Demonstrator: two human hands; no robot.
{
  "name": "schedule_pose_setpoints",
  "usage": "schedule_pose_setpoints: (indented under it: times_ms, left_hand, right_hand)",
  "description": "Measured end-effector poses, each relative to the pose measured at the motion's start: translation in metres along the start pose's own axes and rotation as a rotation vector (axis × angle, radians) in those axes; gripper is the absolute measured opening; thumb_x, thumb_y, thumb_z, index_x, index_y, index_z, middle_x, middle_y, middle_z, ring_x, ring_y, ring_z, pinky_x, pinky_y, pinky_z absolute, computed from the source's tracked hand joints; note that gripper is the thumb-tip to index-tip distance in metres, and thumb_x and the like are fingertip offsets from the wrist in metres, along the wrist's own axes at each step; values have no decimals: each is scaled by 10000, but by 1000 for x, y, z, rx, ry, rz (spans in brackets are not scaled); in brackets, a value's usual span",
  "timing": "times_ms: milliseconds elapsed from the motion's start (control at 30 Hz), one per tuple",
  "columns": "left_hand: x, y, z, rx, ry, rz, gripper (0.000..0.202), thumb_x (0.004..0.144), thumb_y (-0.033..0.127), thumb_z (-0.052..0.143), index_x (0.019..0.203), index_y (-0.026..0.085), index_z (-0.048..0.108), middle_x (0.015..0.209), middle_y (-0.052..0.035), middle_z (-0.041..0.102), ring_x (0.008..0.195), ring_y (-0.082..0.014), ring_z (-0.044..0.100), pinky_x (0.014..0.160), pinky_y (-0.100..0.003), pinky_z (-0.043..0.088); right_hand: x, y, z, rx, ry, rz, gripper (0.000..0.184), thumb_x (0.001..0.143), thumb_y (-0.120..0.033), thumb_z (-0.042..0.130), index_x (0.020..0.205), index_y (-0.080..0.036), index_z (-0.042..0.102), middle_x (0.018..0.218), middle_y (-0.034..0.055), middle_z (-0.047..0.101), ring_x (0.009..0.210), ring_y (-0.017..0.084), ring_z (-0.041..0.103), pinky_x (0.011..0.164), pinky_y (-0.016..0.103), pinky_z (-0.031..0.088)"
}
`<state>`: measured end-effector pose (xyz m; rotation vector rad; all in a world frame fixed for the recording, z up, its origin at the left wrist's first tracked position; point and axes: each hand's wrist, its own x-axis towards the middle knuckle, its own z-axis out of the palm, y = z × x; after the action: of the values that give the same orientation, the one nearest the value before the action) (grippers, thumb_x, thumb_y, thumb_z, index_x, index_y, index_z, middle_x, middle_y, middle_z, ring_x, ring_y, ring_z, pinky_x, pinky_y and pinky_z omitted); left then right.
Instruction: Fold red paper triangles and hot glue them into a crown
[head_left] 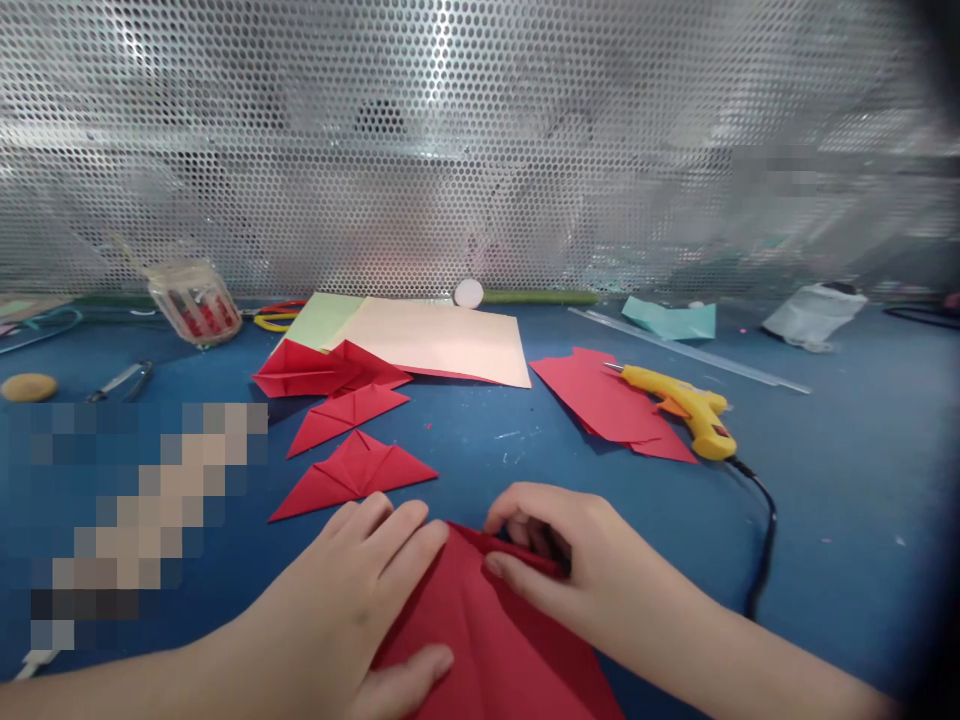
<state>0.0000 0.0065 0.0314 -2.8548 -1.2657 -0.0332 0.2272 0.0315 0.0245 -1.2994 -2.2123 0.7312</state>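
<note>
A red sheet of paper [469, 640] with creases lies in front of me at the bottom of the view, its lower part cut off by the frame. My left hand [367, 580] rests flat over its left side, thumb apart from the fingers. Along the upper right edge, my right hand [559, 545] pinches a folded strip of the sheet between thumb and fingers. Just beyond my left hand lie two folded red paper pieces, the nearer one [356, 470] and a farther one [349, 412]. Behind them sits a bulkier folded red piece [322, 370].
A yellow glue gun [686, 405] lies on red paper sheets [592, 400] at right, its black cord [769, 530] running toward me. Pale paper [442, 340] lies at the back. A jar [196, 305] leans at left. Perforated metal [480, 150] stands behind the blue table [847, 470].
</note>
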Motion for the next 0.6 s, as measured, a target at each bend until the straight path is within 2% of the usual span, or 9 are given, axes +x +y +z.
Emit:
schedule_pose_setpoints:
  times_ms: [100,200,400,467,600]
  left_hand:
    - [4,-5,-4,-21,-53,96,538,940,470,506,1367,143,515,1392,-125,554,1203,-361,561,955,-520,516]
    - [6,-9,-5,-43,-43,142,528,948,427,502,1388,136,485,1421,-110,527,1204,-344,561,960,-513,518]
    - [5,-9,-4,-23,19,211,530,951,397,519,1400,121,463,1442,-87,509,1200,-302,557,966,-449,523]
    - [5,-8,-5,5,48,236,496,949,366,524,1378,119,491,1442,-82,509,1174,-295,573,946,-432,532]
    - [6,-7,-7,16,54,278,452,928,319,549,1313,82,549,1333,-111,608,1079,-279,629,905,-404,542]
  right_hand:
    - [0,-2,4,29,47,-39,202,710,-19,572,798,-195,618,610,-54,539,536,96,485,507,194,390]
    - [0,-1,7,2,93,-115,227,702,15,542,775,-184,625,636,-40,549,542,88,496,506,181,398]
    - [-7,4,11,-76,112,-310,187,859,-100,527,875,-177,696,797,41,650,703,142,614,643,230,499]
    - [-9,3,11,-131,110,-341,204,875,-99,502,840,-168,690,786,52,643,691,149,603,622,234,493]
    - [-9,0,7,-220,70,-429,222,877,-93,485,842,-153,696,708,39,598,633,147,535,536,234,434]
